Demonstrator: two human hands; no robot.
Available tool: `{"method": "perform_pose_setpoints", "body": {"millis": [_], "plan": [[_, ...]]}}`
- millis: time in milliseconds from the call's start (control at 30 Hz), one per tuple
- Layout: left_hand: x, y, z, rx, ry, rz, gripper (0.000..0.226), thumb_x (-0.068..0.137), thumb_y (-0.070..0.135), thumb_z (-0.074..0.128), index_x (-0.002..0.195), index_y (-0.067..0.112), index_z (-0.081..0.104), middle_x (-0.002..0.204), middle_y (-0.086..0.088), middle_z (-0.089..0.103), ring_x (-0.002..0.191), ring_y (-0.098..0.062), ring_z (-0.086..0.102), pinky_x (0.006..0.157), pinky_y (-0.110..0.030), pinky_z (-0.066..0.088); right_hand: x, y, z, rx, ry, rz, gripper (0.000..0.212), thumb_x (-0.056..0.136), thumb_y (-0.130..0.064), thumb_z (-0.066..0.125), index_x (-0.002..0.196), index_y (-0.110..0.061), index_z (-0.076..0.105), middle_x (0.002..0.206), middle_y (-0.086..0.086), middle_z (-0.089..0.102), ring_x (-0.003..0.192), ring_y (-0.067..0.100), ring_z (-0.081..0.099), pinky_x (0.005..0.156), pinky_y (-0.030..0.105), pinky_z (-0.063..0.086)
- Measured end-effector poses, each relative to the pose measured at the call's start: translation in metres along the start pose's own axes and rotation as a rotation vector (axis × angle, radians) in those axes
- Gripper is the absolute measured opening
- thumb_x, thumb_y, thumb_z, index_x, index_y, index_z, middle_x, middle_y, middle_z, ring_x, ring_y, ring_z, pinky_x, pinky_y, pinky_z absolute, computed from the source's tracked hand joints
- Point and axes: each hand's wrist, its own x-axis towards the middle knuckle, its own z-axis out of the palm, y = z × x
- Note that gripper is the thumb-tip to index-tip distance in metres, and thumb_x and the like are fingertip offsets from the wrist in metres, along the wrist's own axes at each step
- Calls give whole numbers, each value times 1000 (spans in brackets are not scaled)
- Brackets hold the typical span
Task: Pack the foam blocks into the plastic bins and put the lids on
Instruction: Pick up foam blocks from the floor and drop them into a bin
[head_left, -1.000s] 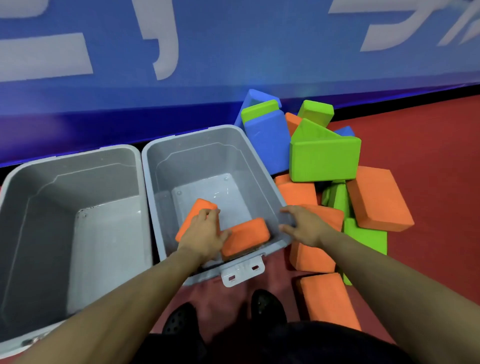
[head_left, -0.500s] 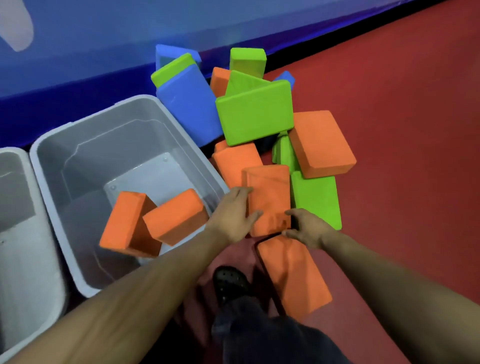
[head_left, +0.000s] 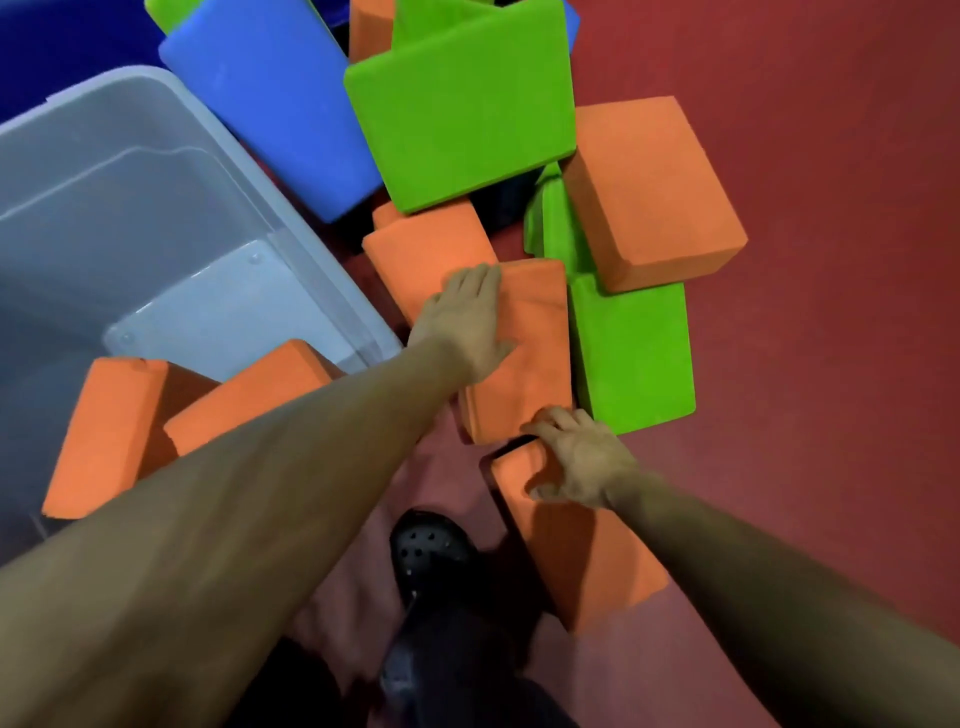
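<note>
The grey plastic bin is sitting open on the red floor at the left, lidless, and it is holding two orange foam blocks: one is leaning upright against the near wall at the near left corner, and a second is lying tilted just beside it, touching the bin's near right corner.

The rest of the blocks are lying piled on the floor along the bin's right side. At the far end, a big blue block is leaning against the bin's far right rim, and a wide green block is resting tilted beside it. An orange cuboid is lying to the right, overlapping a flat green block. All have a matte, slightly grainy surface and soft edges.

In the middle of the pile, the left hand is pressing flat, fingers straight, on the top face of an orange block; its grip is released. The right hand is curling its fingers over the far edge of another orange block lying on the floor nearest the person, grasping it. A black perforated clog is standing on the floor between the arms.
</note>
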Motion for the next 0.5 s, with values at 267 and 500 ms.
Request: {"method": "perform_pose_setpoints", "body": {"millis": [267,500], "plan": [[7,-5,12,-47,4,-188,93,73,34,87,143,10,30,146,-16,22,136,-39,23,101,-58,46,6,-2,8,-87,1,49,96,58,-61,84,139,-37,36,131,-3,33,126,24,31,91,50,41],[-1,1,4,-216,-68,-243,102,70,36,89,143,11,23,135,-16,36,128,-38,33,104,-51,41,4,1,3,-85,-77,134,91,54,-69,82,132,-36,49,127,-1,35,124,24,30,96,52,36]]}}
